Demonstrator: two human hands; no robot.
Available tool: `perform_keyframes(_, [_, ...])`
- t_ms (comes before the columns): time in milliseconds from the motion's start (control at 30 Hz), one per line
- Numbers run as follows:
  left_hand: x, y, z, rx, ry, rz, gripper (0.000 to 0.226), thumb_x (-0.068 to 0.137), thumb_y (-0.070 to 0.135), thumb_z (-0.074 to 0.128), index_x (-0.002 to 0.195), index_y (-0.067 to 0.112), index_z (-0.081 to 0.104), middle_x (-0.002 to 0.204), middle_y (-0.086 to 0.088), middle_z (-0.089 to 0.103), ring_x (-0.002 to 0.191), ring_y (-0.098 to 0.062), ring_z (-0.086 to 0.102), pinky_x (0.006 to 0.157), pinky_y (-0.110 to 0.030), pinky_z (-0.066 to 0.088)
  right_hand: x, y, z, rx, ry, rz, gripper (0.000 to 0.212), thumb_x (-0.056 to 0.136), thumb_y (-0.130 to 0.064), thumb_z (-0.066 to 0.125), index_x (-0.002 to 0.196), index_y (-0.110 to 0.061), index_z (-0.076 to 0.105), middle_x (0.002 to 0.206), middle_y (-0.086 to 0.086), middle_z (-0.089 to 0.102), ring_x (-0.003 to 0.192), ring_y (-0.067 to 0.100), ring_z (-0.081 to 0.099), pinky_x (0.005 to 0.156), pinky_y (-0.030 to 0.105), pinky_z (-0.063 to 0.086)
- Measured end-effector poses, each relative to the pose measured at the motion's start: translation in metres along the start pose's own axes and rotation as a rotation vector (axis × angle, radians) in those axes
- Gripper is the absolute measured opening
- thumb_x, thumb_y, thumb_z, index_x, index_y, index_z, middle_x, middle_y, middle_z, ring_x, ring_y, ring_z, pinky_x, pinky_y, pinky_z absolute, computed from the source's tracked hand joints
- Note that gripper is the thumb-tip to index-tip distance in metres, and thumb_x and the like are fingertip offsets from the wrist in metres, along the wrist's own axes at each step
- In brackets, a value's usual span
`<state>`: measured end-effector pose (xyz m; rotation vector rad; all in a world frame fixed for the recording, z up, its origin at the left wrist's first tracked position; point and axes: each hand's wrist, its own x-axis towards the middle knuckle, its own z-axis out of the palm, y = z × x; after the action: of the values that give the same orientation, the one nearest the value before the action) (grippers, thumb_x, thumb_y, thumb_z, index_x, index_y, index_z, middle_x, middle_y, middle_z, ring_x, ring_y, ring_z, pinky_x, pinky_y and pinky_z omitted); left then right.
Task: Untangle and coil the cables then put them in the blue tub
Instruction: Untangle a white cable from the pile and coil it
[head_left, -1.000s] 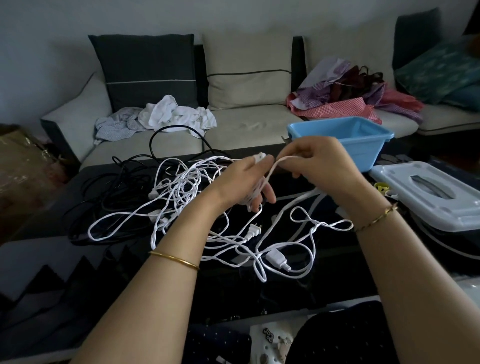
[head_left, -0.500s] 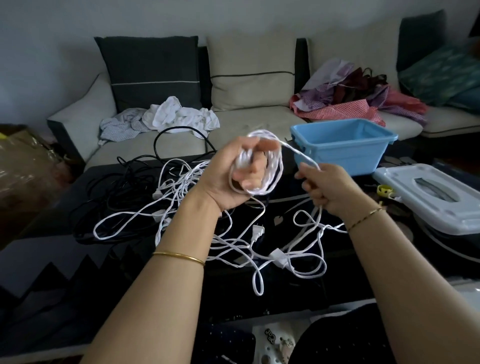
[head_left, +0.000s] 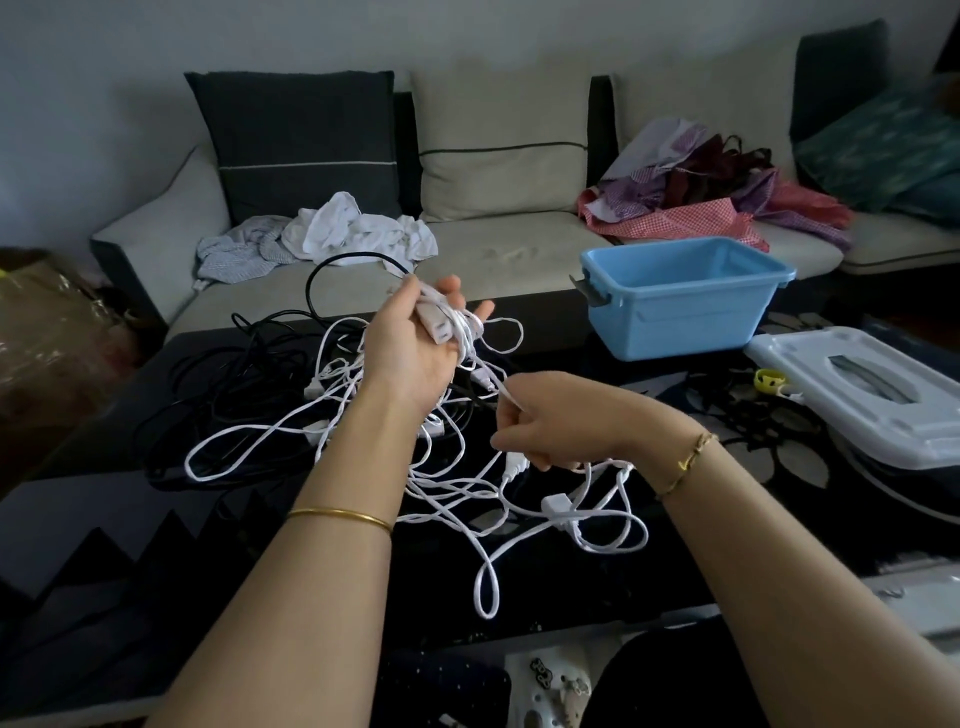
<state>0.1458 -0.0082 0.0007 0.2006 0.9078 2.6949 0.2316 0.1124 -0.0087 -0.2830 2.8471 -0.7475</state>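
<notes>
- A dark glass coffee table (head_left: 561, 364) is seen in front of a pale sofa (head_left: 498, 260), on which crumpled white laundry (head_left: 353, 234) and a heap of coloured fabric (head_left: 701, 192) are spread.
- The left hand (head_left: 415, 343) is raised above the table; a white socket end (head_left: 436, 325) is pressed into its palm by the thumb, and several turns of the white cable (head_left: 465, 332) are wound round its partly straightened fingers.
- The right hand (head_left: 561, 421) is held lower and nearer. One strand of the same cable is pinched between its curled fingers (head_left: 506, 415) and runs up to the coil on the left hand.
- A thin gold bangle (head_left: 340, 517) is worn on the left wrist and a gold bracelet (head_left: 685, 460) on the right.
- Below both hands the rest of the white cable lies in loose, crossed loops on the table (an inline block (head_left: 556, 503) can be made out among them).
- Black cables (head_left: 244, 374) are piled to the left, their loops mixed with the white ones.
- The blue tub (head_left: 675, 312) stands at the far right of the table; no cable can be seen inside it.
- A white lid (head_left: 857, 395) lies flat just to the right of it.
</notes>
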Motion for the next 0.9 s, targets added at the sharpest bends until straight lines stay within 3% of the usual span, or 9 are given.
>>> perform_keyframes(133, [0.004,-0.012,0.003,0.4,0.045,0.084,0.025,0.104,0.017,0.035,0.082,0.007,0.043,0.075,-0.008,0.056,0.058,-0.012,0.052,0.079,-0.046,0.053,-0.014,-0.004,-0.01,0.241,-0.007,-0.056,0.013,0.091,-0.007,0.05,0.092,0.005,0.056,0.06,0.01,0.061,0.041,0.015,0.055,0.045,0.023,0.048])
perform_keyframes(200, [0.002,-0.017,0.001,0.66,0.034,0.183,0.022,0.103,0.013,0.036,0.082,0.009,0.041,0.074,-0.007,0.056,0.049,-0.009,0.054,0.072,-0.043,0.056,-0.018,0.001,-0.015,0.392,0.115,-0.061,0.011,0.091,-0.006,0.055,0.09,0.004,0.06,0.057,0.007,0.061,0.042,0.016,0.055,0.048,0.025,0.049])
perform_keyframes(300, [-0.004,-0.018,0.002,1.03,-0.077,0.302,0.019,0.1,0.01,0.039,0.081,0.009,0.044,0.073,-0.009,0.058,0.049,-0.01,0.056,0.052,-0.025,0.052,-0.021,0.009,-0.022,0.579,0.295,-0.059,0.009,0.087,-0.003,0.058,0.085,0.001,0.066,0.05,0.004,0.056,0.039,0.012,0.049,0.044,0.019,0.043])
perform_keyframes(433, [-0.011,-0.02,0.015,1.5,-0.3,0.318,0.026,0.094,0.006,0.043,0.068,0.01,0.044,0.064,-0.015,0.059,0.049,-0.024,0.056,0.049,-0.029,0.048,-0.018,0.019,-0.029,0.523,0.588,-0.022,0.009,0.08,-0.002,0.061,0.079,-0.004,0.07,0.051,-0.002,0.051,0.044,0.003,0.042,0.048,0.016,0.037])
perform_keyframes(533, [-0.017,-0.023,0.019,1.484,-0.377,0.056,0.019,0.097,0.019,0.042,0.081,0.01,0.046,0.064,-0.013,0.058,0.042,-0.02,0.048,0.043,-0.026,0.042,-0.014,0.03,-0.033,0.305,0.822,0.018,0.011,0.075,-0.003,0.064,0.08,-0.012,0.067,0.064,0.002,0.057,0.053,0.004,0.044,0.054,0.019,0.038])
perform_keyframes(600, [-0.02,-0.021,0.021,1.485,-0.414,-0.1,0.033,0.099,0.041,0.04,0.096,0.01,0.052,0.061,-0.007,0.057,0.04,-0.016,0.044,0.045,-0.024,0.04,-0.012,0.036,-0.031,0.228,0.909,0.049,0.011,0.075,-0.011,0.069,0.083,-0.015,0.063,0.07,0.0,0.06,0.062,0.008,0.051,0.062,0.027,0.044])
perform_keyframes(733, [-0.021,-0.02,0.02,1.63,-0.449,-0.06,0.029,0.094,0.036,0.055,0.092,0.007,0.055,0.052,-0.001,0.057,0.033,-0.014,0.041,0.039,-0.019,0.036,-0.007,0.042,-0.028,-0.033,1.026,0.128,0.014,0.078,-0.028,0.07,0.085,-0.02,0.061,0.081,-0.005,0.06,0.082,0.018,0.054,0.065,0.032,0.042])
perform_keyframes(800, [-0.019,-0.022,0.019,1.592,-0.383,-0.04,0.026,0.096,0.031,0.051,0.091,0.007,0.058,0.045,0.002,0.055,0.03,-0.013,0.039,0.039,-0.022,0.035,-0.004,0.048,-0.027,-0.116,0.992,0.215,0.013,0.082,-0.031,0.068,0.085,-0.02,0.061,0.084,-0.004,0.056,0.083,0.018,0.052,0.064,0.03,0.037])
perform_keyframes(900, [-0.019,-0.019,0.02,1.395,-0.258,0.006,0.028,0.097,0.029,0.048,0.094,0.006,0.063,0.047,0.002,0.052,0.035,-0.012,0.038,0.041,-0.021,0.033,0.003,0.065,-0.018,-0.094,0.715,0.398,0.022,0.085,-0.036,0.066,0.072,-0.021,0.056,0.073,-0.003,0.053,0.079,0.023,0.056,0.057,0.028,0.035])
